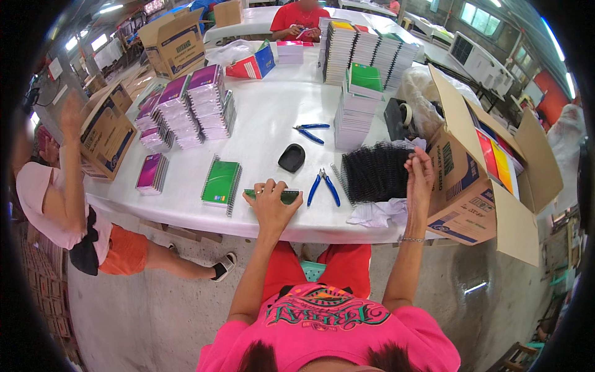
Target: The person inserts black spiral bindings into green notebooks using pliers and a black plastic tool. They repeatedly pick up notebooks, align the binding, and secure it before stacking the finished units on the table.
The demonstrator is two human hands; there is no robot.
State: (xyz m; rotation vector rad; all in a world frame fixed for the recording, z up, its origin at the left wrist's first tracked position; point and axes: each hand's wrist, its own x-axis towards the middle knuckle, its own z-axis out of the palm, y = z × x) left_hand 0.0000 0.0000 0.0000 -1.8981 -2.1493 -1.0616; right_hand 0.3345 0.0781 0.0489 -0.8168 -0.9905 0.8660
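My left hand (276,201) grips a small green notebook (289,197) near the table's front edge, its fingers bent over the far side and the thumb at the right. A pile of black spiral binding coils (375,173) lies to the right. At the pile's right edge my right hand (421,168) is closed in a pinch; what is between the fingertips is too small to make out. Blue-handled cutters (324,187) lie open between my hands, and a second blue pair (311,132) lies farther back. Left of my left hand rests a green spiral notebook (221,183).
Purple notebooks (207,93) stand stacked at the left. A white paper stack (354,121) and tall notebook stacks (341,53) rise behind the coils. An open carton (465,192) flanks the table's right side. A black dish (291,158) sits mid-table. Other people are at the left and far side.
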